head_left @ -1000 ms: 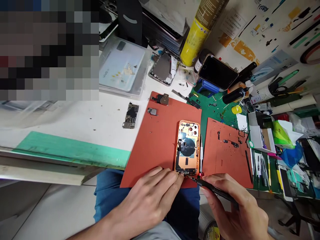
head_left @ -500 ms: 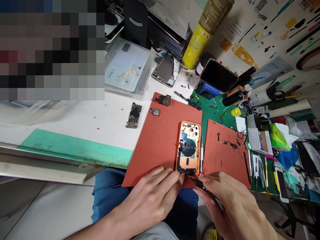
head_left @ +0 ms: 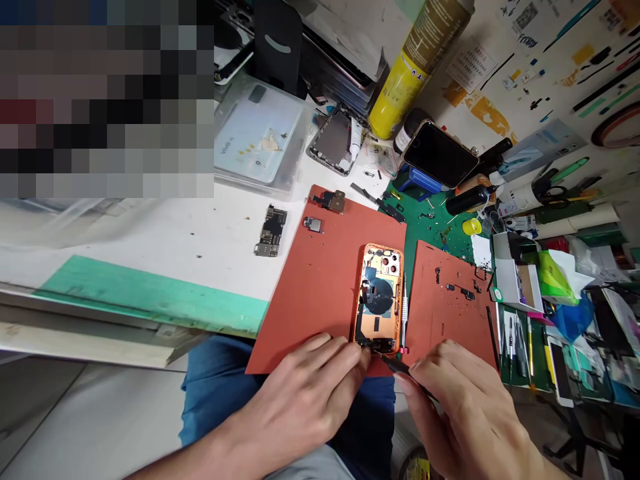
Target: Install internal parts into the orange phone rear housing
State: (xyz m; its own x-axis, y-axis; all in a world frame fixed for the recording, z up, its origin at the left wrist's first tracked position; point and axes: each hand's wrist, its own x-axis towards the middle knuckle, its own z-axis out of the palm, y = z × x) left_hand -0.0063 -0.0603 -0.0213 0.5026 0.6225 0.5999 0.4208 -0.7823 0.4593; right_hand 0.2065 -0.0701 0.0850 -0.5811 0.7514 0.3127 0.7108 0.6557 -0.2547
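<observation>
An orange phone housing lies open-side up on the red-brown mat, with a round dark coil and black parts inside. My left hand is closed, its bunched fingertips against the housing's lower left corner. In my right hand is a slim black tool, pinched between thumb and fingers. Its thin tip meets the bottom edge of the housing; its exact kind is unclear. A silver screwdriver with a pinkish-red end lies along the housing's right side.
On the red-brown mat lie a camera module and a small metal part. A circuit board is to its left. Small parts dot a second mat. A propped phone and yellow spray can stand behind.
The right hand and its tool have shifted slightly, with the tip still at the housing's bottom edge. My left hand stays in place; the whole view has moved a little.
</observation>
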